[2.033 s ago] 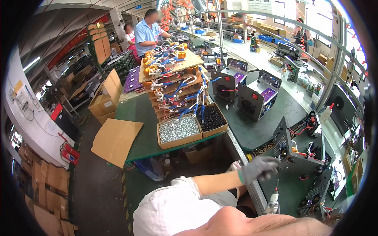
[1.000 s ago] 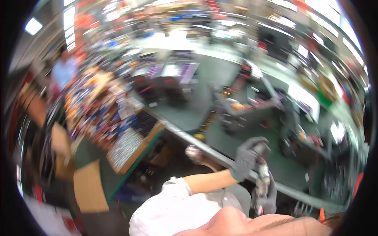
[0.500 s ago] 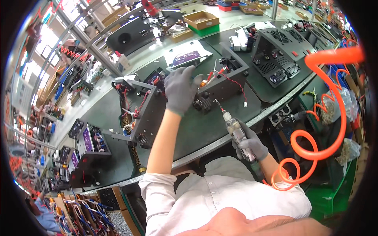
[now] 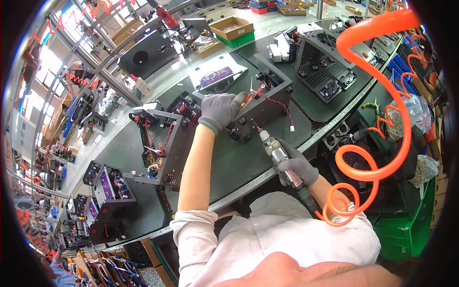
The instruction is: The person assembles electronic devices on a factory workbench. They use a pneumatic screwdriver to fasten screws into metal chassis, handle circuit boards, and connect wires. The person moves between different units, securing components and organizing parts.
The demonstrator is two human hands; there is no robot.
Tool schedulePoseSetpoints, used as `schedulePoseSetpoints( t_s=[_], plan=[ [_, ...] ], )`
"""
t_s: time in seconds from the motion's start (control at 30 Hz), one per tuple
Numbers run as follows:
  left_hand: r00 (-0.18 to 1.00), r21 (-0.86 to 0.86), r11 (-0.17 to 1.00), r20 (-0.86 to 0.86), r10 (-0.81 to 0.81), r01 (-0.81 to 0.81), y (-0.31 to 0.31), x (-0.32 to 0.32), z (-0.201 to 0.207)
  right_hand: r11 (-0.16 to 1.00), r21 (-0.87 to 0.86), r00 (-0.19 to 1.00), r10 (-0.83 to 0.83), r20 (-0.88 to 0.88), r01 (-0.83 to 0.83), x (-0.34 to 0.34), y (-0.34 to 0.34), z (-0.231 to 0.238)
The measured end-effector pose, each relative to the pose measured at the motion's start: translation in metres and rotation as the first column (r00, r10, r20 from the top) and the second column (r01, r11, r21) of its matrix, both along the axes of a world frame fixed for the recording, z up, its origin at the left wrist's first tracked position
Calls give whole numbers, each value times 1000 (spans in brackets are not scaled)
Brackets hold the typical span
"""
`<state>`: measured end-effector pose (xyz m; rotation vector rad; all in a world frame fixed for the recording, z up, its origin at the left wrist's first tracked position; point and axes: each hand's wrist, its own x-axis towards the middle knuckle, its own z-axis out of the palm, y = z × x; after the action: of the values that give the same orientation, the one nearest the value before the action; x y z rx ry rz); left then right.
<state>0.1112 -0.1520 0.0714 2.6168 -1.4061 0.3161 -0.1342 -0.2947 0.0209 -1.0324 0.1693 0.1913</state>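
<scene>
My left hand (image 4: 221, 111), in a grey glove, rests on the near end of a black metal chassis (image 4: 266, 106) and pinches red wires against it. A red and black lead with a white plug (image 4: 291, 128) trails off the chassis to the right. My right hand (image 4: 295, 166), also gloved, grips a silver pneumatic screwdriver (image 4: 276, 154). Its bit points up at the chassis's front face, just under my left hand. An orange coiled air hose (image 4: 377, 100) runs from the tool's tail up to the right.
Another open black chassis with red wiring (image 4: 165, 143) stands to my left on the dark green bench (image 4: 239, 165). More black units (image 4: 325, 62) lie behind, with cardboard boxes (image 4: 231, 28) beyond. Bags of small parts (image 4: 406, 119) sit at the right, a bin of screws (image 4: 153, 277) at lower left.
The view swung from the parts boxes on my left round to the bench. My left hand came to rest on the chassis and my right hand brought the screwdriver bit up to it.
</scene>
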Motion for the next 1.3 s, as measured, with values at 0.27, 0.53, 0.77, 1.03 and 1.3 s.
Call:
schedulePoseSetpoints(
  t_s=[0.27, 0.53, 0.77, 1.03, 1.3],
  plan=[
    [986, -403, 915, 158, 47, 21, 2, -14, -4, 994, 83, 995, 65, 69, -71, 2, -9, 9],
    [934, 102, 930, 19, -356, 352, -39, -108, 15, 967, 76, 970, 239, 54, -242, -32, -36, 15],
    [982, 44, 984, 65, -177, 175, -16, 24, -4, 982, 129, 964, 165, -210, -140, -139, -108, 12],
    [961, -169, 955, -169, 217, -245, 28, 13, -5, 860, -333, 894, -438, -92, 387, -138, -150, -54],
    [983, -480, 866, 31, 178, -142, 23, 7, -26, 785, 218, 771, -444, -456, 580, -99, -176, -125]
  ],
)
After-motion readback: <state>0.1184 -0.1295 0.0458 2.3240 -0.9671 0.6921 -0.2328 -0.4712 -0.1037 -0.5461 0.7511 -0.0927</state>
